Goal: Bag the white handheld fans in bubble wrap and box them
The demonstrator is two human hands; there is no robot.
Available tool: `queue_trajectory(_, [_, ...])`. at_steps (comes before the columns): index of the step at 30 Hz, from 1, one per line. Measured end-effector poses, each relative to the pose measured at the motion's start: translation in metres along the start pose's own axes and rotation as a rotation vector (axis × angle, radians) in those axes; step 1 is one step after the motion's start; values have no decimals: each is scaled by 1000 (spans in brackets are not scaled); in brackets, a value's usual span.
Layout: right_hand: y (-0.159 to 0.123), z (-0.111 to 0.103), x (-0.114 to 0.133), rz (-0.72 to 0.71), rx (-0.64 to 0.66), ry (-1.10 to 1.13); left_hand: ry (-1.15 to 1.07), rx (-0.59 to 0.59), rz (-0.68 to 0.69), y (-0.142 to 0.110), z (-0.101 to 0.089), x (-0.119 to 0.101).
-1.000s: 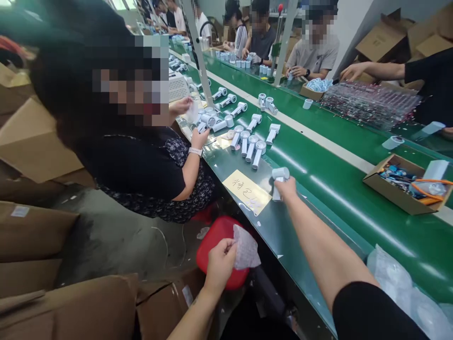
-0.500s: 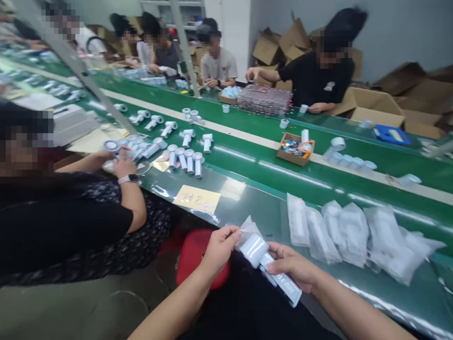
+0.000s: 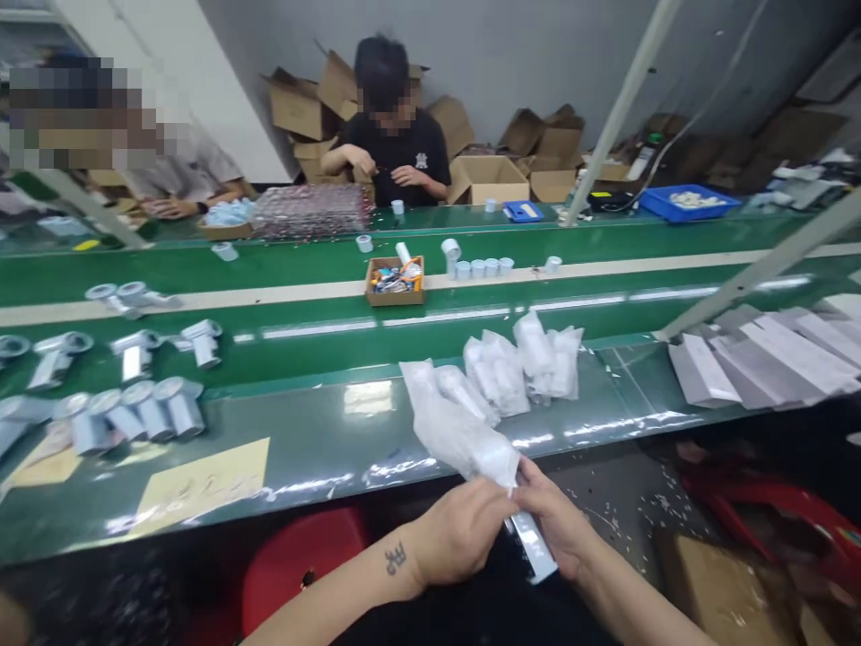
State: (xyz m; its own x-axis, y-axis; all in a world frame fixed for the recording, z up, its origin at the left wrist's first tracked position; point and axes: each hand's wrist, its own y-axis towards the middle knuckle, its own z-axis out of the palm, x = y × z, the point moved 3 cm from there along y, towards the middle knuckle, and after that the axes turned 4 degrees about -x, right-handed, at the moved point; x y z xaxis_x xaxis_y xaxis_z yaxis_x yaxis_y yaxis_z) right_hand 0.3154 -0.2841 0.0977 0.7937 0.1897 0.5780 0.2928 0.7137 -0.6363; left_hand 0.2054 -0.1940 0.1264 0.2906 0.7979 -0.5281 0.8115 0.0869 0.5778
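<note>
My left hand (image 3: 464, 529) is closed on the mouth of a frosted plastic bag (image 3: 447, 431), its fingers bunched beside my right thumb. The bag stretches away over the bench edge and covers the head of a white handheld fan (image 3: 536, 549). My right hand (image 3: 557, 520) is wrapped around that fan's handle, the lower end of which sticks out of the bag toward me. Just beyond, several bagged fans (image 3: 501, 372) lie on the bench. Bare white fans (image 3: 138, 411) stand in a row at the left.
A yellow paper note (image 3: 202, 480) lies on the green bench (image 3: 316, 449). A small carton of parts (image 3: 395, 283) sits on the conveyor. White folded boxes (image 3: 773, 354) are at right, near a slanted post (image 3: 760, 269). Red stools (image 3: 296, 565) stand below. A co-worker (image 3: 396, 135) sits opposite.
My view has swung right. The bag now extends out over the fan's head, and my left hand has moved from the head end down to beside my right hand at the handle.
</note>
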Motion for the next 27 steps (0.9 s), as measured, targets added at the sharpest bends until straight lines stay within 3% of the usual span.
queue_trajectory(3, [5, -43, 21, 10, -129, 50, -80, -35, -175, 45, 36, 11])
queue_trajectory(6, [10, -101, 41, -12, -253, -26, -293, 115, -351, 82, 85, 22])
queue_trajectory(8, [7, -145, 62, -87, -328, -238, -512, 149, -630, 102, 121, 33])
queue_trajectory(10, [-2, -182, 95, -252, -375, -550, -720, 112, -954, 120, 157, 42])
queue_trajectory(11, [-10, -197, 114, -325, -374, -691, -806, 100, -1068, 130, 173, 43])
queue_trajectory(13, [-26, -220, 154, -362, -300, -840, -909, 95, -1171, 155, 196, 41])
queue_trajectory(15, [-39, -235, 193, -331, -210, -843, -902, 74, -1146, 185, 203, 37])
queue_trajectory(17, [-45, -243, 228, -377, -160, -792, -820, 39, -1049, 214, 196, 39])
queue_trajectory(19, [-42, -248, 252, -441, -177, -653, -727, 86, -930, 240, 187, 48])
queue_trajectory(22, [-20, -244, 265, -449, -105, -493, -591, 268, -768, 265, 190, 71])
queue_trajectory(25, [5, -235, 265, -494, 1, -556, -552, 381, -675, 284, 214, 87])
queue_trajectory(27, [15, -238, 269, -500, -12, -424, -624, 396, -680, 297, 235, 90])
